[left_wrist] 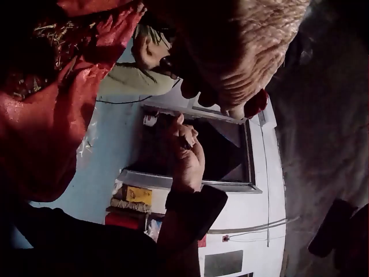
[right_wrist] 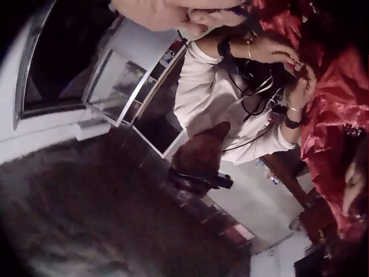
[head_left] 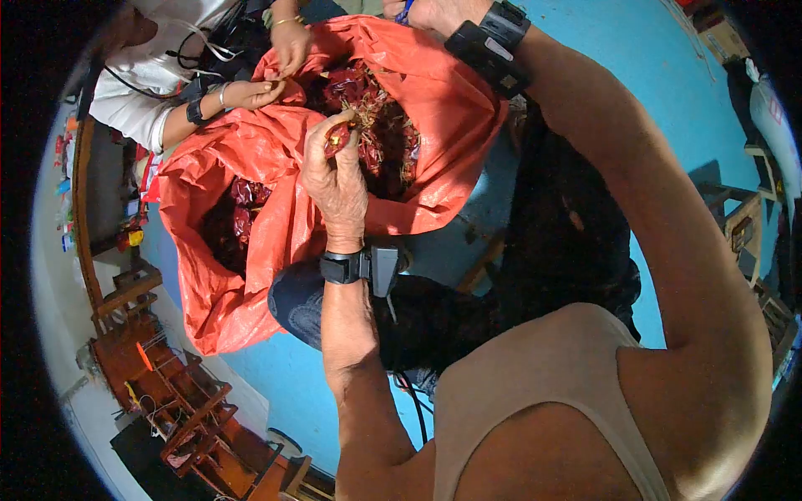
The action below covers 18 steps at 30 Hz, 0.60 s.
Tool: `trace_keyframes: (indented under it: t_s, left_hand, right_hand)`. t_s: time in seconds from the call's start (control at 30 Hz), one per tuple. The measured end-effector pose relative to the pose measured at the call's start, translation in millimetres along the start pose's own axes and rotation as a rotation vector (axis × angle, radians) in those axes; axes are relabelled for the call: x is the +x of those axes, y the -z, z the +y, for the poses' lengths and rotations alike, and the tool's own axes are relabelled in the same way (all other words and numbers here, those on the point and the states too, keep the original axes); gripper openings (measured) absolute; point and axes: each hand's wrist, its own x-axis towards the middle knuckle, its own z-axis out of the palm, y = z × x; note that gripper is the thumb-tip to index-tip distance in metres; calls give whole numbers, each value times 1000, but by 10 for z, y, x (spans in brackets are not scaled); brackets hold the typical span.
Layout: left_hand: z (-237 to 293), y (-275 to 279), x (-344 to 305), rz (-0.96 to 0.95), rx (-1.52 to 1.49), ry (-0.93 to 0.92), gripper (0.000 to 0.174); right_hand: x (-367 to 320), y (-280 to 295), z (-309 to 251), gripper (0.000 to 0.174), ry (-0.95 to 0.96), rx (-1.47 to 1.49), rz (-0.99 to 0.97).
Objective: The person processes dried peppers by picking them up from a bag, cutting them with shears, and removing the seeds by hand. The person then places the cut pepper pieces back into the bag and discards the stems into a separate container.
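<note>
My left hand (head_left: 338,188) is over the rim of an open orange-red woven sack (head_left: 443,100). Between thumb and fingertips it pinches a dark red dried chili pepper (head_left: 337,140), whose red end (left_wrist: 256,104) peeks past the hand in the left wrist view. More dried chilies (head_left: 368,138) with straw-coloured stems fill the sack below. My right hand (head_left: 447,12) is raised at the top edge of the head view, partly cut off. Its curled fingers hold a small blue thing (head_left: 405,12), mostly hidden; I cannot tell its kind.
Across the sack, another person in a white top (right_wrist: 202,86) has both hands (head_left: 288,50) at its rim. A second opening (head_left: 242,209) in the red sacking shows more chilies. Wooden stools (head_left: 200,417) stand at lower left on the blue floor (head_left: 301,392).
</note>
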Motion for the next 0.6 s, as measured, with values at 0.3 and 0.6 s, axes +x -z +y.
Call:
trace_keyframes:
  t_s: [0.3,0.6]
  left_hand:
    - [-304,1207,293,591,-1512,262,29]
    - [-485,178,115,-118,-514,696,20]
  right_hand:
    - [-580,-382,10,21,-88,-261,-218]
    - [-588,-353,12,15,-80,-236,-201]
